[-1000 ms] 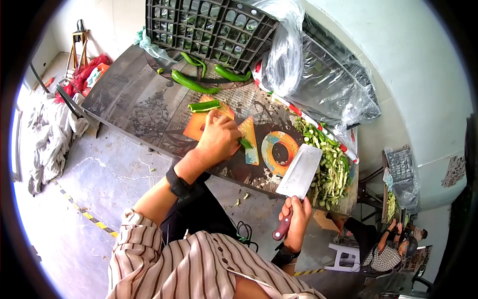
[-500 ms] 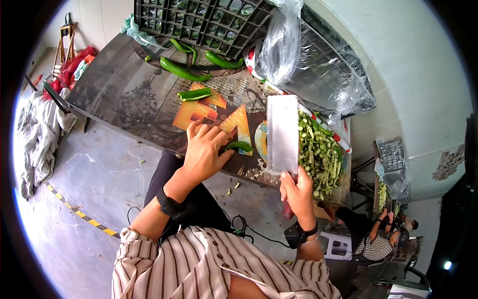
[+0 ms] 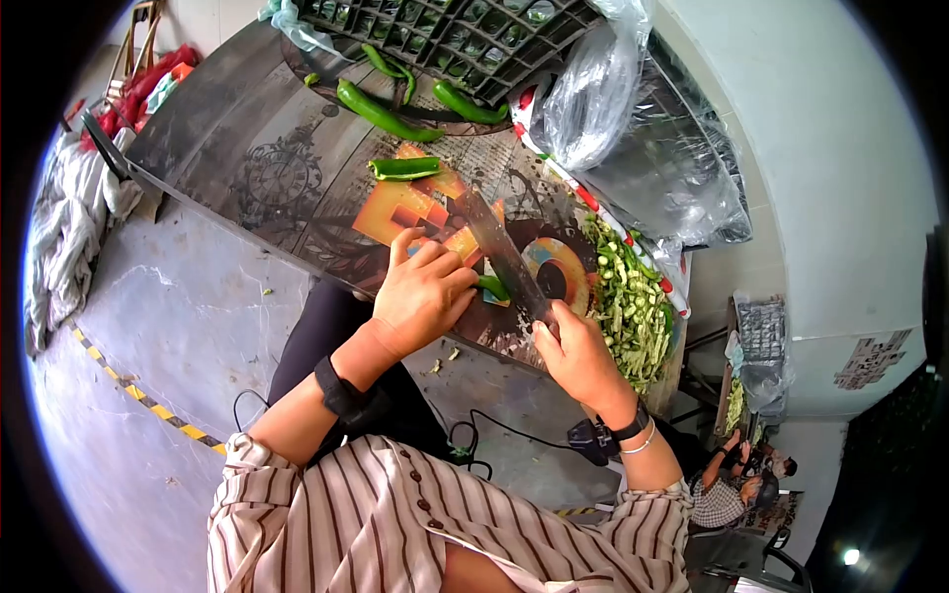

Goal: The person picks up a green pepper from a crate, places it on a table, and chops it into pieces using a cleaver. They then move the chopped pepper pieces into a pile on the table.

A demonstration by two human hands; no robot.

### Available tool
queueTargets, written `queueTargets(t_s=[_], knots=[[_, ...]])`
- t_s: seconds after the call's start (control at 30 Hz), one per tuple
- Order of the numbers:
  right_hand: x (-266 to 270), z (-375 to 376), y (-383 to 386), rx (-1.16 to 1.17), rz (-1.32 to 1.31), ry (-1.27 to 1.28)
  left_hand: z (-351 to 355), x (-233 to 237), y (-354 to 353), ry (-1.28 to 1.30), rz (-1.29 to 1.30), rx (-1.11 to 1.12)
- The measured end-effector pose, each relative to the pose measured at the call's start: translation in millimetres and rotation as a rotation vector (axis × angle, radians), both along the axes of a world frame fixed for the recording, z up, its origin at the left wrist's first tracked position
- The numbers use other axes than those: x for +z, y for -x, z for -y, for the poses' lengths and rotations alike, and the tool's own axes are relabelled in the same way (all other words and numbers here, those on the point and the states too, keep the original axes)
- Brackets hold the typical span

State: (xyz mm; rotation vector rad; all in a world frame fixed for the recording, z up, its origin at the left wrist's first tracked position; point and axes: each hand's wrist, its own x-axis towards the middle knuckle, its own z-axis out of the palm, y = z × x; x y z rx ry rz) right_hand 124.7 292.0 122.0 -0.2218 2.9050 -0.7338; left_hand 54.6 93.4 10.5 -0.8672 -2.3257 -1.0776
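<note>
Swung leftward from beside the chopped pile, the cleaver [image 3: 504, 255] now angles over the printed counter [image 3: 213, 128], its broad face turned mostly out of sight, while the left hand [image 3: 420, 296] sits lower beside it. The left fingers are bent and close together, steadying a green pepper piece [image 3: 492, 288] near the blade; whether blade and piece touch, I cannot tell. The right hand [image 3: 585, 364] has its fingers closed round the cleaver's handle.

Large orange shapes [image 3: 381, 211] resembling letters are printed on the counter, partly covered, so no word reads clearly. Next to them are a clock-face print [image 3: 282, 173] and small print lines too fine to read. A wall notice [image 3: 872, 359] carries dark characters, also illegible; no brand can be made out.

One cleaver, one cut pepper length [image 3: 403, 169] above the left hand, two thicker whole peppers [image 3: 386, 114], what look like two thin ones [image 3: 380, 61], and one small green bit [image 3: 311, 79]. One heap of chopped pepper [image 3: 633, 311] lies right of the cleaver, too many pieces to count.

A black crate [image 3: 445, 38] stands along the far side, with crumpled clear plastic [image 3: 593, 99] and a red-and-white edged sheet [image 3: 590, 198] bordering the heap. Lower right, a person in a checked shirt [image 3: 716, 504] is near another chopped heap [image 3: 734, 405].
</note>
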Motion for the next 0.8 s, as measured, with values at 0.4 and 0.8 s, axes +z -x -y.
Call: queueTargets(t_s=[0.4, 0.8], knots=[[20, 7, 17, 0.005, 0.200, -0.102, -4, 0, 2, 0.006, 0.031, 0.024], [-26, 4, 36, 0.023, -0.055, -0.033, -4, 0, 3, 0.001, 0.045, 0.044]])
